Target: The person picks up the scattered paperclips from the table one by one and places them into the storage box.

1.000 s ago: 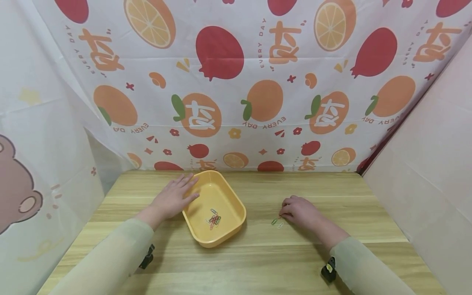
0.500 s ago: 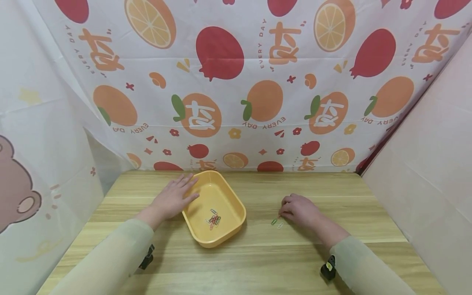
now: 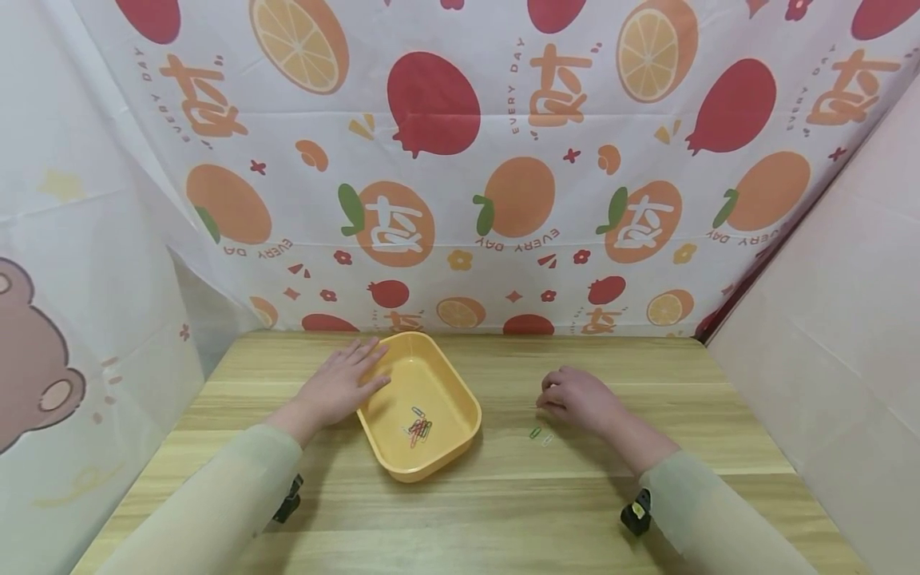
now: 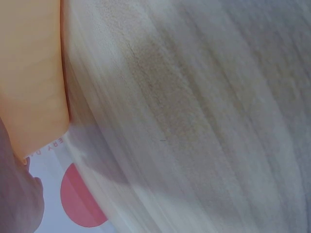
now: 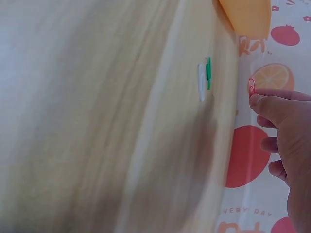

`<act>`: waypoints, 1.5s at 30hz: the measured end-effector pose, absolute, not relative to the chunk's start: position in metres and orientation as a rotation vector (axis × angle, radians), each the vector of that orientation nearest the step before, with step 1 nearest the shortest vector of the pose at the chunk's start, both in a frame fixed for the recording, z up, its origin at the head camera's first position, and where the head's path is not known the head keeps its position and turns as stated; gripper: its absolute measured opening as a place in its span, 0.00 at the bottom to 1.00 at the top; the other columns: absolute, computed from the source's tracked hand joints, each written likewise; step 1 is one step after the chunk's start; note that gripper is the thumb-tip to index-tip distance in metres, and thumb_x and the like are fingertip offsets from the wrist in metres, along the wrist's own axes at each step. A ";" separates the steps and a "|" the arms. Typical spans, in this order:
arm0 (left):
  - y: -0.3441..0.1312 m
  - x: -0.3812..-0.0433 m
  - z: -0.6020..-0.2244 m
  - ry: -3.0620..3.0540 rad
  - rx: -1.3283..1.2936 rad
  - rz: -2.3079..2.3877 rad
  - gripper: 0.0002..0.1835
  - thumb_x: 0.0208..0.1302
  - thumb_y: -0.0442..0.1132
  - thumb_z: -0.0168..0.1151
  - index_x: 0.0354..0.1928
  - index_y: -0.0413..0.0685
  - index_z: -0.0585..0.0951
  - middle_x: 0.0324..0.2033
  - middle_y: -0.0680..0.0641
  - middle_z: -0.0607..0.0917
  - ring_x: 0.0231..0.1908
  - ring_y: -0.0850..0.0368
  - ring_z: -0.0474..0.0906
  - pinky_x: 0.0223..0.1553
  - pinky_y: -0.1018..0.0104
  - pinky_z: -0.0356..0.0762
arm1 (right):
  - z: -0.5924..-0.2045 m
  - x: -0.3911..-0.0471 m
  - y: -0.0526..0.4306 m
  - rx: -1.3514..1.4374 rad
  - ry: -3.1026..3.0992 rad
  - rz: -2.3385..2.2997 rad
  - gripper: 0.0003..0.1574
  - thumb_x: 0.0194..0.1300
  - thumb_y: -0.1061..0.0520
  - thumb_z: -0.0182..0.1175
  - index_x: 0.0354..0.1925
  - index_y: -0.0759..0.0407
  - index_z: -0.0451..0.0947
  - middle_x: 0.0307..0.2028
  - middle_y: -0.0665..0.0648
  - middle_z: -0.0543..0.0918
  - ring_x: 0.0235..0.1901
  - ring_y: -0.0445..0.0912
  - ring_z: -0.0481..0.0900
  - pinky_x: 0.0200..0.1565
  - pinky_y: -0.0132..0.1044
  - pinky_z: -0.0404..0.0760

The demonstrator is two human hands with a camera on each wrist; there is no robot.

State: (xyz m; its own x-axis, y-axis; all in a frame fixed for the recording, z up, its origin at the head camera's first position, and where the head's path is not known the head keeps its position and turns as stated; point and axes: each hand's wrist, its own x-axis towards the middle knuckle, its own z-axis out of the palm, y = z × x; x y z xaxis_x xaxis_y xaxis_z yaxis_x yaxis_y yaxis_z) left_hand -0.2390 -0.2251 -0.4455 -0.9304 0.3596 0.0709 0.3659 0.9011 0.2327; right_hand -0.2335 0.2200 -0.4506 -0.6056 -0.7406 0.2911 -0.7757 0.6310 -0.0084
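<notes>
My left hand (image 3: pixel 334 389) rests on the left rim of a yellow plastic tray (image 3: pixel 440 391), fingers spread and fairly straight. Inside the tray lies a small pile of coloured paper clips (image 3: pixel 419 430). Over the table to the right, my right hand (image 3: pixel 580 399) pinches a red paper clip (image 5: pixel 251 86) between thumb and forefinger, best seen in the right wrist view. Below that hand a green paper clip (image 3: pixel 535 433) and a white paper clip (image 3: pixel 547 440) lie side by side on the table. In the left wrist view only part of the left hand (image 4: pixel 19 194) shows.
The wooden table (image 3: pixel 460 519) runs back to a fruit-printed cloth (image 3: pixel 503 160). Pale cloth walls stand on the left (image 3: pixel 129 319) and right (image 3: pixel 826 343). A black wrist camera (image 3: pixel 636 513) hangs under the right sleeve.
My right hand has lifted off the table and shifted slightly left and back, with the red paper clip in its pinch. The left hand and tray have stayed in place.
</notes>
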 end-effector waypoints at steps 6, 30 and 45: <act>-0.225 -0.241 -0.446 -3.037 -0.579 -0.376 0.37 0.75 0.61 0.46 0.78 0.53 0.56 0.77 0.44 0.51 0.75 0.37 0.43 0.73 0.39 0.39 | -0.438 -0.236 0.211 1.237 -2.597 0.179 0.05 0.58 0.56 0.74 0.35 0.47 0.90 0.38 0.47 0.82 0.37 0.43 0.77 0.41 0.39 0.81; -0.226 -0.239 -0.443 -2.996 -0.606 -0.370 0.38 0.74 0.63 0.45 0.77 0.50 0.59 0.76 0.41 0.54 0.75 0.35 0.46 0.73 0.37 0.43 | -0.385 -0.240 0.132 1.490 -2.476 0.109 0.06 0.64 0.54 0.69 0.39 0.44 0.89 0.37 0.45 0.83 0.38 0.41 0.76 0.44 0.34 0.79; -0.226 -0.240 -0.444 -3.035 -0.593 -0.362 0.38 0.74 0.64 0.43 0.78 0.52 0.56 0.77 0.43 0.52 0.75 0.36 0.43 0.73 0.38 0.42 | -0.393 -0.235 0.065 1.659 -2.481 0.003 0.08 0.67 0.53 0.66 0.43 0.41 0.89 0.41 0.43 0.82 0.41 0.39 0.75 0.45 0.30 0.77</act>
